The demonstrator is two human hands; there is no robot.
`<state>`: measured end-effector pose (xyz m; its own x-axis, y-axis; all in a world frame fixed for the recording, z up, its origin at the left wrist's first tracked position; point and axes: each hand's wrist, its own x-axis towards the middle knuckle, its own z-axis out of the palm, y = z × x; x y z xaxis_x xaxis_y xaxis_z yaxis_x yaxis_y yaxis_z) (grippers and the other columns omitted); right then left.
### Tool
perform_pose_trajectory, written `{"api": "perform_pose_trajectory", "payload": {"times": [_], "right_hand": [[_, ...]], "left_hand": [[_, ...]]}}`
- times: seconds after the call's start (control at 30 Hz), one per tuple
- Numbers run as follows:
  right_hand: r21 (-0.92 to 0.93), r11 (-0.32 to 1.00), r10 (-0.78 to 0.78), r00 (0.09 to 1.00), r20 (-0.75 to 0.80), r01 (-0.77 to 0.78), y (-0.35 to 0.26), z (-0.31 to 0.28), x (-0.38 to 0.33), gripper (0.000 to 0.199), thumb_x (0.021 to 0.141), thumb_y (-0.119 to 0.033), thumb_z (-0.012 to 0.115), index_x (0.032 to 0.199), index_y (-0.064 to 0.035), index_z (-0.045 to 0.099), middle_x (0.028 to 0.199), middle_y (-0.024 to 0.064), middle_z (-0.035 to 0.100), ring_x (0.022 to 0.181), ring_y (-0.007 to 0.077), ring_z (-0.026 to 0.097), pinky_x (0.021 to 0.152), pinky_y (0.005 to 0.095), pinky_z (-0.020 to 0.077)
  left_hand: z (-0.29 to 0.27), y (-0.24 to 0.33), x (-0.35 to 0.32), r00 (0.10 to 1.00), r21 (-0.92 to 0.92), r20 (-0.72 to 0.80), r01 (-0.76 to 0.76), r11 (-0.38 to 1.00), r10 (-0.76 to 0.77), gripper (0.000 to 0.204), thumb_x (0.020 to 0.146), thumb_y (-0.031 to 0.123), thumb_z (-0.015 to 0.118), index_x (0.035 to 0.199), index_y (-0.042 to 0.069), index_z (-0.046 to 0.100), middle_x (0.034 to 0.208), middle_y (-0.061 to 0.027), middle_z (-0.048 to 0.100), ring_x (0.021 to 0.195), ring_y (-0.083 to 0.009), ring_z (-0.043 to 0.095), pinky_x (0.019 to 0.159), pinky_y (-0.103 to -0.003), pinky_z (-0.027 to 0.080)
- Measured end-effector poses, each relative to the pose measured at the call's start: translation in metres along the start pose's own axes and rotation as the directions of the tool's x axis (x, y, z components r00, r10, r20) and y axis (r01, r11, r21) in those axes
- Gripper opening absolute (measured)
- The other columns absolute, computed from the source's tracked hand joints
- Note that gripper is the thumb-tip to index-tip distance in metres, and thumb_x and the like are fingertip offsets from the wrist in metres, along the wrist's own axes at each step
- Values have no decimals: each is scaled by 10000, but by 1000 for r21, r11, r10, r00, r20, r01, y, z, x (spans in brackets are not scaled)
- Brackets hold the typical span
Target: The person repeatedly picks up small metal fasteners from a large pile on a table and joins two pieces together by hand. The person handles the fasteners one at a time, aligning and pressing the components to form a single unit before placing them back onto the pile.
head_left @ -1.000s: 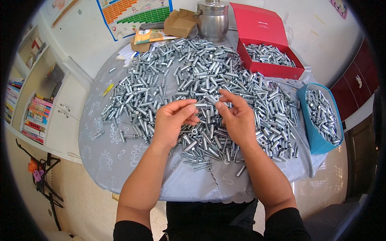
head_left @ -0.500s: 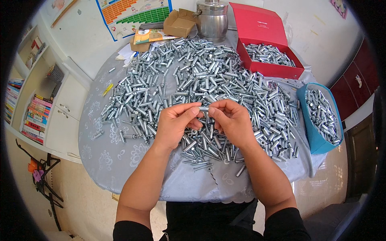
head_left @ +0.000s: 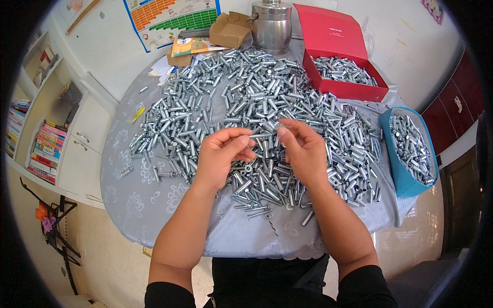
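Both of my hands are above the near middle of a broad heap of shiny metal sleeve anchors, bolts and sleeves (head_left: 272,97). My left hand (head_left: 224,151) pinches a thin bolt (head_left: 263,135) between thumb and forefinger, its shank pointing right. My right hand (head_left: 305,149) is a little farther right and slightly higher, thumb and forefinger closed on a short metal sleeve (head_left: 276,125). The sleeve is partly hidden by the fingers. Below the hands lie more loose sleeves, bolts and small washers (head_left: 248,168).
A grey patterned cloth (head_left: 138,200) covers the round table. At the back right stands an open red box (head_left: 354,91) full of metal parts; a teal bin (head_left: 408,189) at right holds more. Behind are a steel pot (head_left: 271,31) and cardboard box (head_left: 229,31). A yellow tool (head_left: 137,115) lies left.
Half a second ago both hands held one metal piece end to end. Now the right hand has drawn away upward and right with the sleeve, and the thin bolt shows in the left.
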<state>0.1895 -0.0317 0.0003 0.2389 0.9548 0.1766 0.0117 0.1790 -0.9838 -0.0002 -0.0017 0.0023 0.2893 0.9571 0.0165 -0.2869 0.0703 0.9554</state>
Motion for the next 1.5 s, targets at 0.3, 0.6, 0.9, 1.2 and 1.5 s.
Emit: {"api": "perform_pose_trajectory", "payload": {"times": [0.3,0.6,0.9,1.2,1.5], "right_hand": [[97,973,206,977,62,-211,-10,-6,0,123,907,-92,622,951,16,662,792,47,672,572,76,579,480,197,423],[357,934,59,973,-225,26,-3,-7,8,377,951,-46,503,1310,49,438,1136,185,648,686,174,681,515,223,499],[272,960,91,992,-90,-64,-2,-5,3,295,931,-93,562,1197,34,544,998,121,685,602,118,629,487,206,457],[181,977,116,993,-27,-109,-5,-3,0,188,931,-162,603,1005,5,649,814,42,663,514,53,517,461,196,403],[-65,992,120,974,192,-110,-6,2,-6,272,937,-250,627,865,9,671,707,5,640,568,32,476,509,211,381]], "left_hand": [[3,10,-2,983,164,-134,-99,982,122,244,938,165,596,1107,-4,645,913,-94,694,649,-116,639,572,-230,505],[-36,13,9,894,585,-284,-124,801,346,174,892,145,627,989,19,697,845,-50,690,641,-107,596,571,-228,444],[-32,18,-2,950,995,94,-101,8,297,192,739,88,639,911,40,709,994,-127,649,982,-317,545,912,-389,427],[-22,11,4,838,876,216,-393,280,502,157,790,103,705,940,56,710,917,-109,655,849,-262,600,763,-344,470],[10,4,-10,943,605,136,-323,728,305,195,808,73,743,994,36,698,775,-13,654,629,-62,560,565,-204,445]]}}
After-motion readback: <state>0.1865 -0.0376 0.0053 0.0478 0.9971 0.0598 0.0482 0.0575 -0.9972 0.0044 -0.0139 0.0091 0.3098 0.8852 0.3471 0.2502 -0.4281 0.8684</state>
